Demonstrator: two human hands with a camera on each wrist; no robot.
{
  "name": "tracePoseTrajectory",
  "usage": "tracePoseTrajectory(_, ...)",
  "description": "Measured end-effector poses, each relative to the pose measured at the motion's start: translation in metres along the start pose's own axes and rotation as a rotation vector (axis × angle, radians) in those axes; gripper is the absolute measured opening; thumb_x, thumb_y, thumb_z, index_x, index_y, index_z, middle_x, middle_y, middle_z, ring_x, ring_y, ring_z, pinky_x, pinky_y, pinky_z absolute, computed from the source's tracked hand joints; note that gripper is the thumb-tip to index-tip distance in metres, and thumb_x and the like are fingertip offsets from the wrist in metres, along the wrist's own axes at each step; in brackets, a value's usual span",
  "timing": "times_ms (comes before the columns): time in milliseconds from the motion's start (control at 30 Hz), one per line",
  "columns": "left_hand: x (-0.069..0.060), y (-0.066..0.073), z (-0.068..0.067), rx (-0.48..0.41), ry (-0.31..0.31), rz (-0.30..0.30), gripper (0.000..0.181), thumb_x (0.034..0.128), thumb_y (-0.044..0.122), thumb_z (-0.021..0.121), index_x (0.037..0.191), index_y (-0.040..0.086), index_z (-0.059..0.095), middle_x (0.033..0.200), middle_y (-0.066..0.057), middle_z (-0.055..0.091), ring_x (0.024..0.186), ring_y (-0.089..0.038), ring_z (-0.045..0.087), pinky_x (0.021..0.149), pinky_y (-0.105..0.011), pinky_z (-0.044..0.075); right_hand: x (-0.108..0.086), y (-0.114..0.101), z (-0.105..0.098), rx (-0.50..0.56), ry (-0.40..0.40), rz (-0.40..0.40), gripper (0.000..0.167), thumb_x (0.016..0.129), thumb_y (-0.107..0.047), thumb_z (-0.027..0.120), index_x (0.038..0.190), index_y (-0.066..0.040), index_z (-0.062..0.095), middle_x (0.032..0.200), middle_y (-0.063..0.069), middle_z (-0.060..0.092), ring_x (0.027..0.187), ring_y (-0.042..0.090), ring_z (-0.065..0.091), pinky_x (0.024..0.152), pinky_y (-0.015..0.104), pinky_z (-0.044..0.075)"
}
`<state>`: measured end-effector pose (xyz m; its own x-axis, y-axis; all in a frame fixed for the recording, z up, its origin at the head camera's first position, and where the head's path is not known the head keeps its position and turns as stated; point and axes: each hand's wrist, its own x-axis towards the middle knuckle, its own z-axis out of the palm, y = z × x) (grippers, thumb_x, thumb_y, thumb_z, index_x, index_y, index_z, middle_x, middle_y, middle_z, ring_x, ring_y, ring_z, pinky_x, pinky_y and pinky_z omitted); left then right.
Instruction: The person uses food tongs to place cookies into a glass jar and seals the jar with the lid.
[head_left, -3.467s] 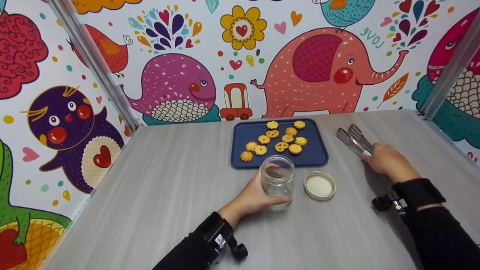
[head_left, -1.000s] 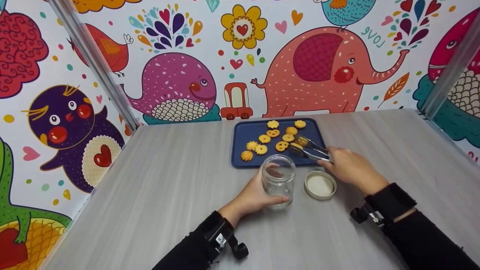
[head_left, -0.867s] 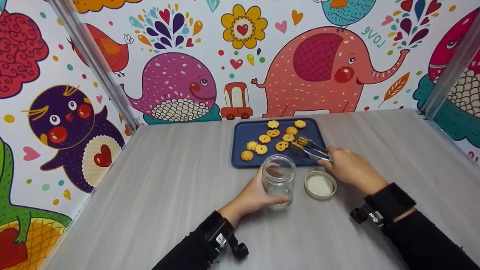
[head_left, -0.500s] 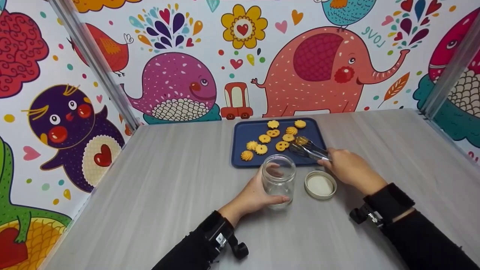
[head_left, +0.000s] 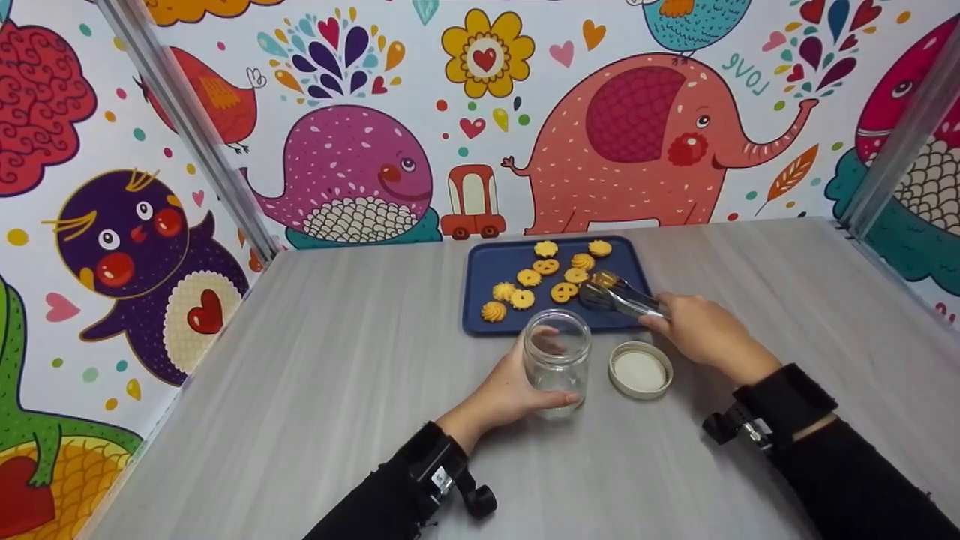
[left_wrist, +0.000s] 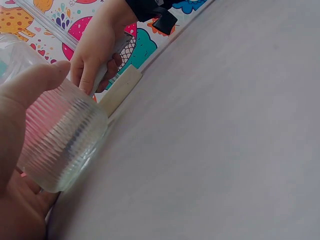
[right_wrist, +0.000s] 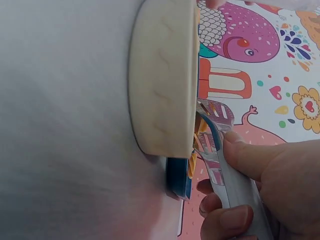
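Fingers (right_wrist: 234, 219) curled round glass and tongs

On my feed the left hand (head_left: 504, 386) holds the glass jar (head_left: 561, 364) upright just in front of the blue tray (head_left: 481, 262), thumb across its front, the other fingers behind. Right-hand fingers pinch the metal tongs (head_left: 634, 302) by the handles; from the right hand (head_left: 701, 328) the slotted heads reach over the tray's right side, around one of the biscuits (head_left: 523, 299). Metal hides most of that one, so I can't be sure it is clamped. The lid (head_left: 640, 371) lies on the tabletop (head_left: 337, 390), inner side up, just right of the jar

I'd judge the biscuits light, dry and crumbly: take them by opposite edges, squeezing gently. The jar looks stiff, smooth and breakable; I'd hold it low round the body, where ribbing should help. The tongs seem springy, best worked from the handles

I can read no brand on jar, lid or tongs. Only the patterned wall (head_left: 499, 142) carries legible lettering (head_left: 746, 76): "LOVE", mirrored
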<state>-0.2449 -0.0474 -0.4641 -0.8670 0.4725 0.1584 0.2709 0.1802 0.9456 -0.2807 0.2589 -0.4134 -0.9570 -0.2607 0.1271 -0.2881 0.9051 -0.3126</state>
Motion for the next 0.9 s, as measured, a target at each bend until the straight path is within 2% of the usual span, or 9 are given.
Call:
tracePoseTrajectory(233, 0.000, -0.002, 0.000, -0.004, 0.001, 0.006, 0.085, 0.0785, 0.017, 0.096, 0.147, 0.022, 0.046, 0.137, 0.001, 0.062, 0.128, -0.014, 0.060, 0.116, -0.042, 0.041, -0.002, 0.004, -0.006, 0.025, 0.035, -0.027, 0.032, 0.106, -0.029, 0.067, 0.107, 0.002, 0.066, 0.078, 0.008, 0.061, 0.075, 0.032, 0.061, 0.069, 0.056, 0.050)
tracePoseTrajectory(667, 0.001, -0.003, 0.000, 0.002, -0.004, 0.014, 0.089, 0.0785, 0.017, 0.096, 0.151, 0.014, 0.044, 0.140, -0.005, 0.062, 0.128, -0.016, 0.060, 0.115, -0.042, 0.042, -0.003, 0.005, -0.033, 0.059, 0.014, 0.006, 0.045, 0.107, -0.033, 0.065, 0.127, 0.008, 0.065, 0.091, 0.015, 0.068, 0.084, 0.033, 0.062, 0.077, 0.054, 0.052)
tracePoseTrajectory(900, 0.000, -0.002, 0.000, 0.007, -0.002, 0.005, 0.088, 0.0786, 0.018, 0.096, 0.149, 0.016, 0.045, 0.139, -0.004, 0.063, 0.128, -0.015, 0.060, 0.115, -0.042, 0.042, -0.007, 0.003, -0.053, 0.080, 0.029, 0.017, 0.049, 0.106, -0.038, 0.067, 0.130, 0.005, 0.065, 0.092, 0.014, 0.066, 0.085, 0.033, 0.060, 0.072, 0.047, 0.047)
